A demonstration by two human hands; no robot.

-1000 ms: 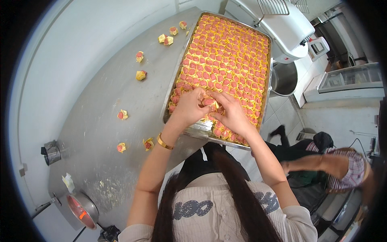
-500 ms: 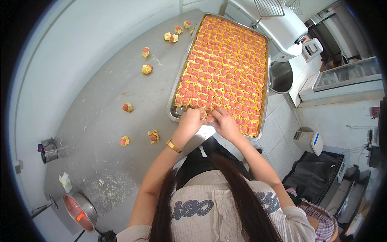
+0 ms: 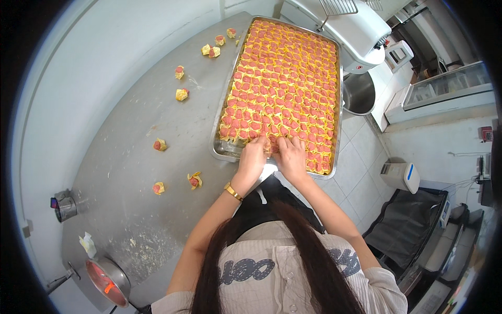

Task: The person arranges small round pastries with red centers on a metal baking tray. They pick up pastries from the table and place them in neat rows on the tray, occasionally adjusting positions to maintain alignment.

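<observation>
A large metal tray (image 3: pixel 224 150) is packed with rows of small open-topped dumplings (image 3: pixel 282 78), yellow wrappers around pink filling. My left hand (image 3: pixel 253 157) and my right hand (image 3: pixel 291 158) meet at its near edge. Between their fingertips is one dumpling (image 3: pixel 270 146), mostly hidden, pressed against the front row. Both hands have curled fingers closed on it. Bare metal shows in the tray's near left corner, beside my left hand. Several loose dumplings lie on the steel table to the left, the nearest being one with a loosely spread wrapper (image 3: pixel 194 181).
Flour dusts the steel table (image 3: pixel 125 172). At its lower left are a metal bowl with pink filling (image 3: pixel 125 285) and a metal cup (image 3: pixel 65 208). A white mixer (image 3: pixel 345 31) and a steel mixing bowl (image 3: pixel 361 94) stand close beyond the tray's right side.
My hands have moved slightly farther over the tray, bringing the dumpling against the front row. The whole view has shifted a little, so the table and tray appear farther left.
</observation>
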